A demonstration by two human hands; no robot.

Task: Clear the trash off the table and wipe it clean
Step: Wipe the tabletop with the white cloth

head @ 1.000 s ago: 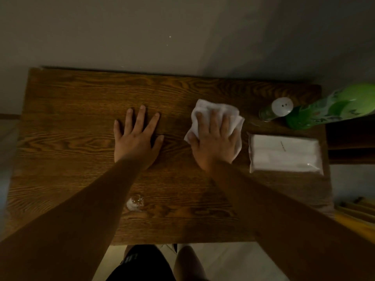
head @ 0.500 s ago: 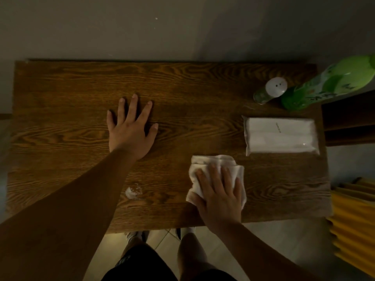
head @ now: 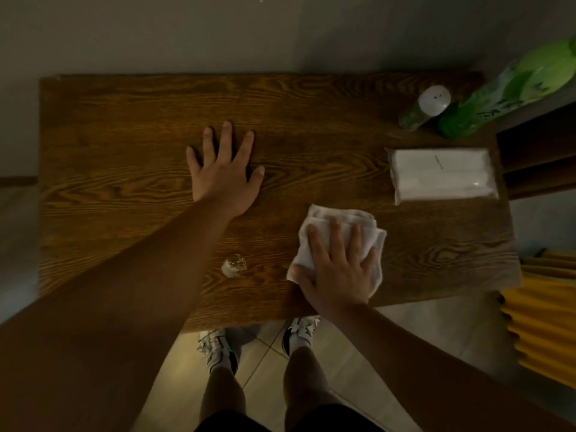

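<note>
My right hand (head: 338, 269) lies flat, fingers spread, pressing a folded white cloth (head: 339, 241) onto the dark wooden tabletop (head: 124, 126) at lower centre-right of the frame. My left hand (head: 224, 174) rests open, palm down, at centre, holding nothing. A small clear crumpled scrap (head: 234, 265) sits between my arms. A white tissue pack (head: 442, 174) lies at right, two green bottles (head: 498, 95) upper right. Grey wall above, tiled floor below.
</note>
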